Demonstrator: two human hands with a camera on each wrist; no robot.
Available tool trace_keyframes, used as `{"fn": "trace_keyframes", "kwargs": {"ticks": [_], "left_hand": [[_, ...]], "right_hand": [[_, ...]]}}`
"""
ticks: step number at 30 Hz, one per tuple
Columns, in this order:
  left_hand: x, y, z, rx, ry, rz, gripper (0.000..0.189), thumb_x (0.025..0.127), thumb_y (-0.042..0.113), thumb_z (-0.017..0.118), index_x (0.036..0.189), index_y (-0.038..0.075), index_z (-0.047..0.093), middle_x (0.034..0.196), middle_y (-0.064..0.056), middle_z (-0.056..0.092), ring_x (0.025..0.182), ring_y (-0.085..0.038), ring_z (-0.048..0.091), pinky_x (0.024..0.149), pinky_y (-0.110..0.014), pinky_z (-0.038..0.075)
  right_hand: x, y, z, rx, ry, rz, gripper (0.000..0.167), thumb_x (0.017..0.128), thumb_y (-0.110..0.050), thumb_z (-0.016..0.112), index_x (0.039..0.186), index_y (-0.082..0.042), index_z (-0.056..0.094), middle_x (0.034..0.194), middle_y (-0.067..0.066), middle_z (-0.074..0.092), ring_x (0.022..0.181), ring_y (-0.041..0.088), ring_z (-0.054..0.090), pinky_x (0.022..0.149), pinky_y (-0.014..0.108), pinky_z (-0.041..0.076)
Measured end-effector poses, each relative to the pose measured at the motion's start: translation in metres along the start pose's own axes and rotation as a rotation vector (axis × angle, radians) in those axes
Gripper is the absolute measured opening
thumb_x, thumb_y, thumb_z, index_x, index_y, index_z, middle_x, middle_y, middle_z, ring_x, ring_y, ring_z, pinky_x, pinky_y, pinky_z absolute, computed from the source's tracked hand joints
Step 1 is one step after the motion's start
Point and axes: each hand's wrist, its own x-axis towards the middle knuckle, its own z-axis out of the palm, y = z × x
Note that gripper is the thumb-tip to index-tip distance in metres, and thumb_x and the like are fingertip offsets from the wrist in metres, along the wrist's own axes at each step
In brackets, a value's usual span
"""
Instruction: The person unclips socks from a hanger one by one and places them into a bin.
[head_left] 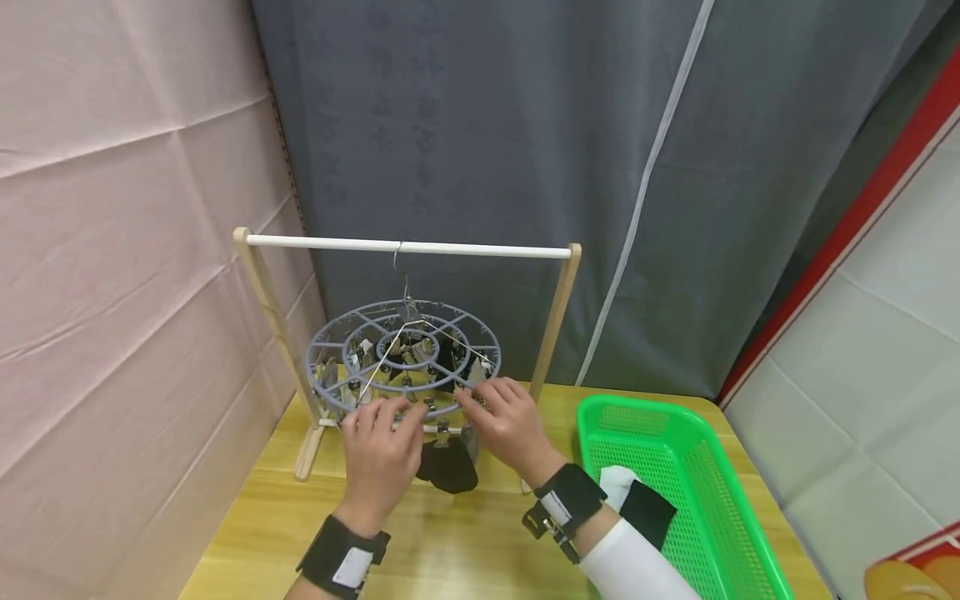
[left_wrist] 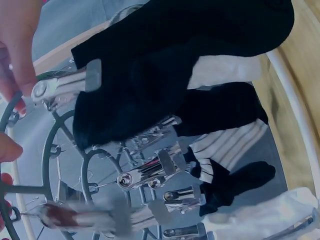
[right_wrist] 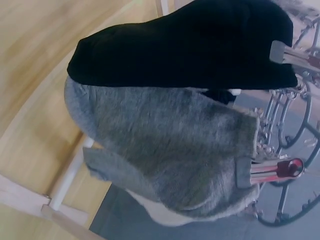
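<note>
A round grey clip hanger (head_left: 484, 323) hangs by its metal hook from a white rail. At its near rim, my left hand (head_left: 381, 454) curls its fingers over the outer ring. My right hand (head_left: 510, 425) pinches the same rim farther right, thumb and fingers close together. Between the hands a black sock (head_left: 450, 465) dangles from a metal clip. In the left wrist view a black sock (left_wrist: 145, 85) hangs near the left fingers, with a striped sock (left_wrist: 232, 145) behind. A grey sock (right_wrist: 175, 145) hangs in a clip (right_wrist: 277, 170) in the right wrist view.
The rack has a white rail (head_left: 330, 242) on wooden legs (head_left: 558, 321) and stands on a wooden table (head_left: 247, 533). To the right lies a green basket (head_left: 731, 500) with a white cloth item (head_left: 617, 483) and a black one (head_left: 648, 510). A grey curtain (head_left: 480, 125) hangs behind.
</note>
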Motion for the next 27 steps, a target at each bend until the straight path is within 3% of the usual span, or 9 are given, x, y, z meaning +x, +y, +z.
{"fn": "trace_keyframes", "kwargs": {"ticks": [4,9,11,17,22,25,27], "left_hand": [[-0.002,-0.001,0.0,-0.011,-0.01,-0.015,0.015,0.088,0.017,0.058,0.086,0.013,0.071,0.087,-0.007,0.067,0.083,-0.028,0.056,0.071,-0.041,0.036],[-0.004,-0.008,-0.002,-0.087,-0.014,-0.046,0.009,0.08,0.009,0.066,0.087,0.007,0.072,0.086,-0.011,0.067,0.086,-0.032,0.056,0.074,-0.043,0.041],[-0.005,-0.013,-0.003,-0.111,-0.019,-0.052,0.009,0.083,0.008,0.065,0.087,0.005,0.072,0.086,-0.012,0.067,0.087,-0.033,0.056,0.078,-0.044,0.043],[-0.008,-0.024,-0.005,-0.147,-0.021,-0.062,0.011,0.081,0.002,0.065,0.09,0.001,0.073,0.088,-0.014,0.069,0.092,-0.035,0.059,0.087,-0.044,0.046],[-0.011,-0.029,-0.007,-0.17,-0.008,-0.099,0.017,0.077,-0.003,0.066,0.092,0.0,0.073,0.096,-0.017,0.071,0.097,-0.038,0.061,0.091,-0.046,0.046],[-0.015,-0.031,-0.007,-0.175,0.019,-0.118,0.019,0.081,0.005,0.062,0.096,0.0,0.072,0.103,-0.021,0.067,0.1,-0.04,0.058,0.091,-0.048,0.042],[-0.018,-0.031,-0.008,-0.184,0.086,-0.109,0.02,0.084,0.011,0.059,0.096,0.0,0.071,0.101,-0.022,0.064,0.093,-0.038,0.055,0.084,-0.047,0.04]], "right_hand": [[0.003,-0.005,0.002,0.01,-0.008,-0.001,0.018,0.09,-0.012,0.061,0.102,-0.014,0.074,0.087,0.001,0.069,0.079,0.015,0.066,0.077,0.03,0.055],[-0.002,-0.001,0.005,0.099,-0.085,0.062,0.026,0.087,-0.017,0.07,0.112,-0.012,0.07,0.1,0.004,0.07,0.091,0.018,0.067,0.084,0.032,0.054],[-0.004,0.001,0.006,0.122,-0.107,0.073,0.028,0.087,-0.018,0.072,0.114,-0.012,0.07,0.103,0.004,0.071,0.092,0.018,0.068,0.085,0.032,0.053],[-0.005,0.0,0.006,0.116,-0.103,0.019,0.02,0.092,-0.018,0.066,0.111,-0.017,0.072,0.097,0.0,0.073,0.085,0.015,0.068,0.083,0.032,0.053],[0.001,-0.007,0.007,0.104,-0.075,-0.024,0.024,0.084,-0.016,0.073,0.107,-0.02,0.074,0.09,-0.002,0.072,0.077,0.012,0.066,0.076,0.029,0.05],[0.006,-0.012,0.007,0.081,-0.057,-0.046,0.029,0.079,-0.015,0.076,0.107,-0.022,0.074,0.088,-0.003,0.071,0.073,0.011,0.065,0.074,0.029,0.049],[0.008,-0.016,0.007,0.07,-0.042,-0.059,0.032,0.078,-0.014,0.076,0.109,-0.023,0.074,0.087,-0.003,0.071,0.072,0.011,0.064,0.075,0.03,0.049]]}}
